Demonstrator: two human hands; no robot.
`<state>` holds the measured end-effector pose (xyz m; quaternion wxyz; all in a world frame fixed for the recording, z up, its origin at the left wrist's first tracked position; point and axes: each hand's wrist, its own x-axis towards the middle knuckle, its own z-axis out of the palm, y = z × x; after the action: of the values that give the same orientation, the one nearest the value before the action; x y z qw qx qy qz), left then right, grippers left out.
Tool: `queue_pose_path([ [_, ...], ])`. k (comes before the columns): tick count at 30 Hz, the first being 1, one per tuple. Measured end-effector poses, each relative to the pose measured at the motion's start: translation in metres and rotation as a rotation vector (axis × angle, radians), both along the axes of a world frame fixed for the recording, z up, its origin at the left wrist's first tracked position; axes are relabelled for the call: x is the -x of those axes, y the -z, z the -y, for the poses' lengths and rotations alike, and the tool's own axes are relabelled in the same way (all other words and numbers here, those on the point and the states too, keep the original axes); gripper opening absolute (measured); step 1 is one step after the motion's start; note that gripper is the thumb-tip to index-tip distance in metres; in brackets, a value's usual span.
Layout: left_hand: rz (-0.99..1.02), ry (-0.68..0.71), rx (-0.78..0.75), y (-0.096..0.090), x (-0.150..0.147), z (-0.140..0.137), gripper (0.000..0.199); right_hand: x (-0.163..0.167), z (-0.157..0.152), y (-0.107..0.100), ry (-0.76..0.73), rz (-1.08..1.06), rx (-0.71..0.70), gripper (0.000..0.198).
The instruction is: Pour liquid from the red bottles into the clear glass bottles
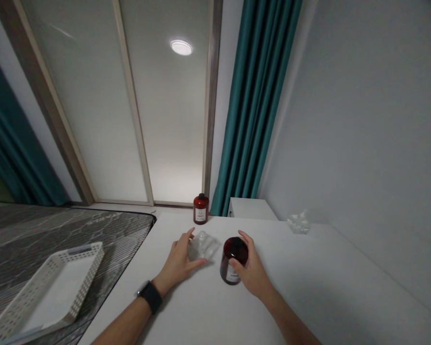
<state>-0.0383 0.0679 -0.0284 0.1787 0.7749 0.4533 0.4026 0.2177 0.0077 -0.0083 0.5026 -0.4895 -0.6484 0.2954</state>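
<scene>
My right hand [253,273] grips a dark reddish-brown bottle [227,266] with a white label, thumb on its near side and fingers round its right. The bottle's glossy round end faces up toward me; I cannot make out a cap. My left hand [181,256], wearing a black watch, has its thumb and fingers spread beside a crumpled clear plastic piece [205,244] on the white table [201,311]. Whether the fingertips touch the plastic is unclear. Farther back stands a second reddish-brown bottle [200,211], upright, with a black cap and white label.
Another crumpled clear plastic piece [299,223] lies at the table's back right, near the wall. A white perforated basket [77,297] sits left of the table on a dark grey striped surface [125,230]. Behind the table are a white cabinet [253,208] and a green curtain [253,105].
</scene>
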Motion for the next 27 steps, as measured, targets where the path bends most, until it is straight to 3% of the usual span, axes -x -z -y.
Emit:
queue_pose_path([
  [3,0.096,-0.043,-0.130,-0.013,0.001,0.006,0.070,-0.004,-0.001,-0.001,-0.024,0.038,0.000,0.072],
  [7,0.213,-0.051,-0.350,-0.042,-0.005,0.019,0.034,-0.006,-0.001,-0.002,-0.041,0.058,-0.009,0.070],
  [11,0.136,0.112,-0.352,-0.070,-0.027,0.030,0.018,-0.010,0.000,0.000,-0.081,0.080,-0.035,0.070],
  [14,0.167,0.198,-0.236,-0.083,-0.049,0.033,0.022,-0.013,0.001,0.002,-0.143,0.099,-0.067,0.067],
  [20,0.233,0.294,-0.080,-0.077,-0.076,0.034,0.025,-0.011,0.005,0.007,-0.209,0.130,-0.139,0.068],
  [27,0.214,0.347,-0.006,-0.069,-0.070,0.043,0.025,0.003,0.014,0.007,-0.228,0.151,-0.138,0.078],
])
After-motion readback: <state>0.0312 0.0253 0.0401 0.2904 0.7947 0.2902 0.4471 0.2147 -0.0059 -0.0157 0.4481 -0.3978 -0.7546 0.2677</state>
